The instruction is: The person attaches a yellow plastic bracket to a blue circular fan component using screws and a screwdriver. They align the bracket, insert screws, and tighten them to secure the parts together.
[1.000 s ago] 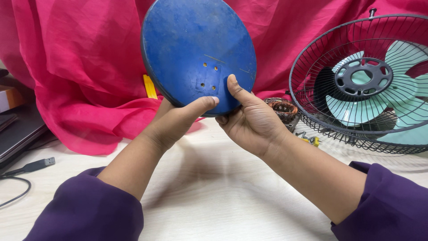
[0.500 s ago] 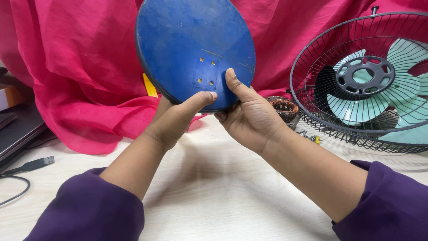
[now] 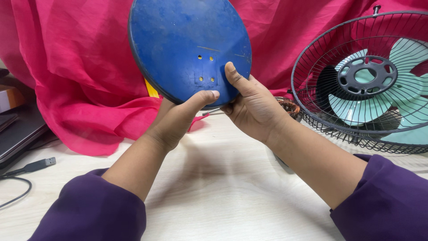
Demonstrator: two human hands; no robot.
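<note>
1. A person in purple sleeves holds a round blue disc (image 3: 187, 44) upright in front of them, above a pale wooden tabletop (image 3: 223, 196).
2. The disc is scuffed and dusty, with four small holes set in a square near its lower middle. Its top edge runs out of view.
3. The left hand (image 3: 178, 118) grips the disc's bottom edge: the thumb lies flat across the front face, pointing right, and the fingers are hidden behind the disc.
4. The right hand (image 3: 252, 105) grips the lower right edge just beside the left hand. Its thumb points up along the front face, beside the four holes, and its fingers curl behind the disc.
5. Both hands are pressed onto the disc, pinching it between thumb and fingers. The two thumbs are close together but not touching.
6. Behind the disc, a bright pink cloth (image 3: 76, 76) is draped over the back of the tabletop.
7. A small yellow piece (image 3: 151, 89) peeks out from behind the disc's left lower edge.
8. To the right stands a dark wire fan cage (image 3: 321, 120) with pale green fan blades (image 3: 356, 111) inside.
9. A copper motor winding (image 3: 290, 107) sits partly hidden behind the right hand.
10. At the far left, a black cable plug (image 3: 38, 165) lies on the tabletop.
</note>
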